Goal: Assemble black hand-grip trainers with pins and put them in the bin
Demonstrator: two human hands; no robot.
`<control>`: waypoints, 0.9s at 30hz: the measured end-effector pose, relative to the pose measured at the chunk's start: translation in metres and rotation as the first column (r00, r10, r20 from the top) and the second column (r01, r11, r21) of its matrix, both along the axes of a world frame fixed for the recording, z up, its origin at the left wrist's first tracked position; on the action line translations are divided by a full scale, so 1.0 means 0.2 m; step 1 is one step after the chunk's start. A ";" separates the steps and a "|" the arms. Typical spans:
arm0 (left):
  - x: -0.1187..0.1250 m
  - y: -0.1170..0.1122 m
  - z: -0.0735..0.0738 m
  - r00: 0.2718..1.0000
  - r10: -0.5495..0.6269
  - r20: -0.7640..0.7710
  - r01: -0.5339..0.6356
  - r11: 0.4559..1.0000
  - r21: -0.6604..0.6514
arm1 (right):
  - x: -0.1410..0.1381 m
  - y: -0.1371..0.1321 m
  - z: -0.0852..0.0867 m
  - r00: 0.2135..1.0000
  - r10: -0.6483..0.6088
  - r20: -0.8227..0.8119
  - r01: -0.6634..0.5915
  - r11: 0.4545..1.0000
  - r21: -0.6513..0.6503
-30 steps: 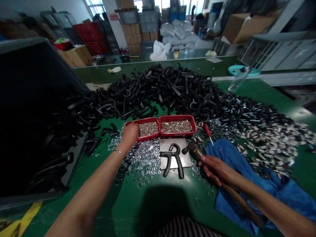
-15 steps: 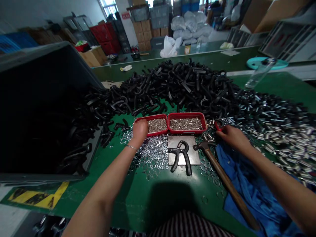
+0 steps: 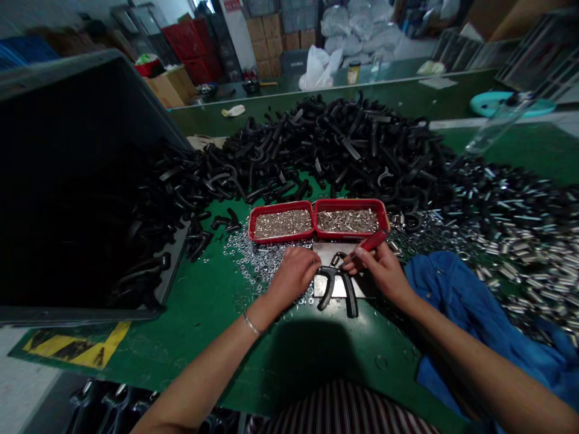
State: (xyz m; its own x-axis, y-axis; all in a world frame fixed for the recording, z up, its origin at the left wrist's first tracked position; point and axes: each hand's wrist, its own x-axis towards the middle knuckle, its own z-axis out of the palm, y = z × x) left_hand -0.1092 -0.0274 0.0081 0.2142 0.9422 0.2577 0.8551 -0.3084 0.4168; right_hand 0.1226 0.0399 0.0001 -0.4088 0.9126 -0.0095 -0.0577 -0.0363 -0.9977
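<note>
A black hand-grip exerciser point(image 3: 351, 296) lies on a flat metal plate point(image 3: 323, 248), its two handles toward me and a spring at its top. My right hand point(image 3: 382, 270) is closed around a red-handled screwdriver point(image 3: 374, 240), whose thin shaft points down-left to the spring area. My left hand point(image 3: 296, 269) has its fingers pinched at the exerciser's left upper side; whatever is between the fingertips is hidden. Just behind the plate stand two red trays, the left tray point(image 3: 281, 240) with tiny metal parts and the right tray point(image 3: 350, 235) with small pins.
Loose washers point(image 3: 253, 271) spread left of the plate. A large heap of black handles point(image 3: 335, 144) rises behind the trays. Metal cylinders point(image 3: 531, 274) cover the right side, beside a blue cloth point(image 3: 456, 295). At the left lies a big grey crate point(image 3: 136, 90) on its side.
My left hand has moved from the left tray to the exerciser. My right hand has brought the red-handled screwdriver leftward to it. The hammer is now hidden around my right arm.
</note>
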 end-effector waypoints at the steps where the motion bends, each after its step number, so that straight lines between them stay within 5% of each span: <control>1: 0.08 -0.09 -0.02 0.998 -0.062 -0.002 0.061 0.998 -0.034 | -0.02 0.00 -0.03 1.000 0.007 0.003 -0.007 1.000 0.006; 6: 0.29 -0.34 -0.11 0.990 0.034 -0.138 -0.046 0.995 -0.085 | -0.01 -0.01 -0.10 0.996 -0.014 0.083 0.010 0.999 0.041; 13: 0.30 -0.33 -0.14 0.979 0.014 -0.203 -0.044 0.989 -0.143 | -0.02 -0.02 -0.07 0.994 -0.015 0.113 0.010 0.999 0.051; 16: 0.31 -0.33 -0.13 0.978 0.028 -0.205 -0.063 0.984 -0.167 | -0.01 -0.03 -0.05 0.969 -0.027 0.245 -0.001 0.993 0.114; 22: 0.34 -0.34 -0.16 0.977 0.028 -0.213 -0.064 0.985 -0.160 | -0.07 0.00 0.04 0.739 0.000 0.674 -0.333 0.869 0.365; 27: 0.36 -0.35 -0.15 0.970 0.070 -0.232 -0.104 0.985 -0.138 | -0.15 0.07 0.03 0.774 0.025 0.633 -0.388 0.808 0.443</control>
